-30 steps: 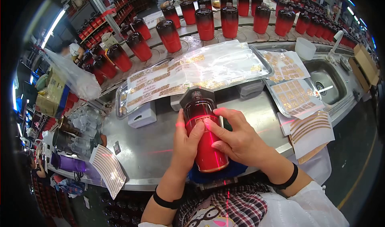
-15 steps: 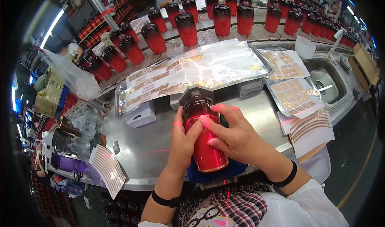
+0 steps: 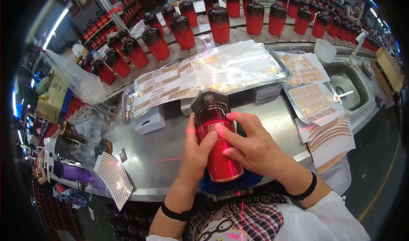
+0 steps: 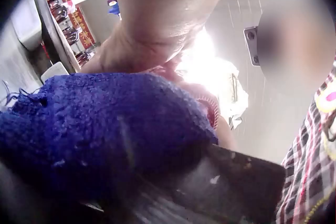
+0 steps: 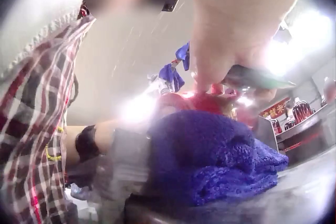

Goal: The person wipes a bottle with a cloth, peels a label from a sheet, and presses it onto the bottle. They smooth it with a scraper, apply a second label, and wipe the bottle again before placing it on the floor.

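Observation:
A glossy red bottle with a black shoulder lies tilted in front of me, its neck at a dark angular rest. Blue cloth pads it underneath. My left hand grips its left side, thumb beside a small gold-edged label. On the right side, my right hand presses a digit at that label, another fingertip on the bottle's shoulder. Its curled fingers hold a dark green flat piece, mostly hidden in the head view.
Behind the bottle, a metal tray bears sheets of gold stickers. Red-black bottles line a curved conveyor. To the right are more sticker sheets and a sink; to the left, a striped sheet and a white box.
The conveyor's bottles have shifted to the right. Both hands stay on the same bottle; the thumbs came closer over the label half a second ago, and more of it shows now.

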### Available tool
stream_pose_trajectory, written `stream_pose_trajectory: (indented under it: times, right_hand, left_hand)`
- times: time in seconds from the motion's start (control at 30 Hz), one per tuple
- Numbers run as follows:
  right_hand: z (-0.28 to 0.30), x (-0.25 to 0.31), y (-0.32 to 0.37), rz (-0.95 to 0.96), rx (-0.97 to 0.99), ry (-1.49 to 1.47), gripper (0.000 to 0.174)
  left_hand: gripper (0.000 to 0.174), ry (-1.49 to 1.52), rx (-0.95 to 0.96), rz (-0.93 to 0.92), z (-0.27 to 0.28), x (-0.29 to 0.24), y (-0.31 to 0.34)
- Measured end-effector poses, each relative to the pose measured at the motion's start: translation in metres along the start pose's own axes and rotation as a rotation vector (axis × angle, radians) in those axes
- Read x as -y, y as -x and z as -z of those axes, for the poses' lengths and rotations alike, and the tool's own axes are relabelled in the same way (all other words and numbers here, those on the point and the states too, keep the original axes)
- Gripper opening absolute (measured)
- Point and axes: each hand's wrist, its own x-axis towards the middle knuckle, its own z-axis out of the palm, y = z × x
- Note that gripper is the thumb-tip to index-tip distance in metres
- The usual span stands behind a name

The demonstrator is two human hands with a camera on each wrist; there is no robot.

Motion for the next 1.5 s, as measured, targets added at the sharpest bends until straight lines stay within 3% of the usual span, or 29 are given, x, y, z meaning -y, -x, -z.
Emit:
stream_pose_trajectory:
  times: [0.17,0.27,0.67,1.07,1.17,1.37,1.5]
  right_hand:
    - [0.001,-0.001,0.0,-0.004,-0.032,-0.027,0.051]
    - [0.001,0.001,0.001,-0.002,-0.007,0.003,0.051]
    - [0.0,-0.001,-0.001,0.005,-0.01,0.011,0.05]
    - [0.0,-0.004,0.002,-0.021,-0.008,-0.012,0.054]
    - [0.001,-0.004,0.002,-0.026,0.012,-0.005,0.056]
    - [0.004,-0.005,0.006,-0.04,0.021,-0.025,0.057]
    - [0.001,-0.004,0.01,-0.041,0.035,-0.035,0.057]
  left_hand:
    - [0.077,0.131,-0.081,0.055,0.001,-0.013,-0.004]
    - [0.077,-0.127,-0.07,0.011,0.004,-0.004,-0.009]
    - [0.075,-0.113,-0.036,-0.034,0.0,-0.004,-0.008]
    - [0.071,0.133,-0.048,0.026,0.005,-0.001,-0.006]
    - [0.072,-0.018,0.001,-0.003,0.009,0.002,-0.01]
    - [0.078,0.105,0.014,0.027,0.006,-0.003,-0.009]
    - [0.083,-0.056,0.013,0.019,0.007,0.0,-0.008]
